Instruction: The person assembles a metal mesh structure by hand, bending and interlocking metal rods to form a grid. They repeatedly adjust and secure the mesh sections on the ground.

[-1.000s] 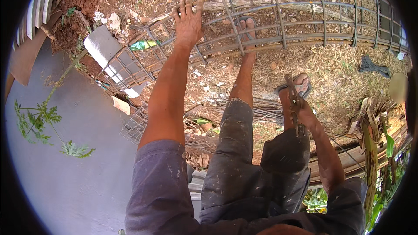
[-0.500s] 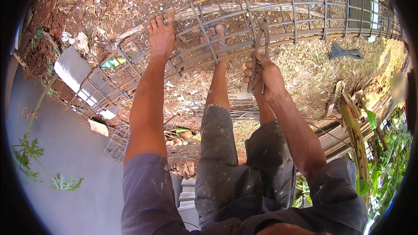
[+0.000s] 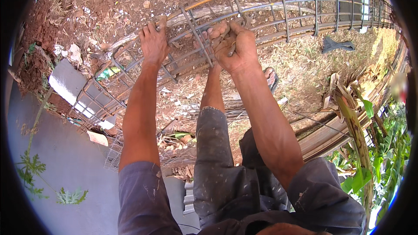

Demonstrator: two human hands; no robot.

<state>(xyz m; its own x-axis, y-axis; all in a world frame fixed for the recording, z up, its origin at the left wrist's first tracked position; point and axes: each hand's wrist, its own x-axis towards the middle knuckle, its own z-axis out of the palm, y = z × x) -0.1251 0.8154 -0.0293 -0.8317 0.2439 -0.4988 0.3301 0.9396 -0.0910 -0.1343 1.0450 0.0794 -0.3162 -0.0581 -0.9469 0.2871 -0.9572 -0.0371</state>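
A long cage of steel reinforcing bars [image 3: 300,12], ringed with square stirrups, arcs across the upper part of the head view. My left hand [image 3: 154,43] is closed over the cage's far top bar, near its left end. My right hand [image 3: 237,45] is closed at the near side of the cage, beside a stirrup [image 3: 198,35]. It holds pincers [image 3: 246,18], mostly hidden by the hand; part of the metal shows beyond the thumb. Its fingers point left towards the stirrup, and what they touch there is hidden.
A grey-and-white block [image 3: 72,85] lies under the cage's left end, another [image 3: 353,2] under its right. A dark bundle of wire [image 3: 337,45] lies on the straw-strewn ground. Wire mesh [image 3: 114,152] is at lower left; my sandalled foot [image 3: 271,78] stands right of centre.
My right hand has swung left and farther away with the pincers, onto the cage beside a stirrup. My left hand stays on the bar. My right foot has come into sight.
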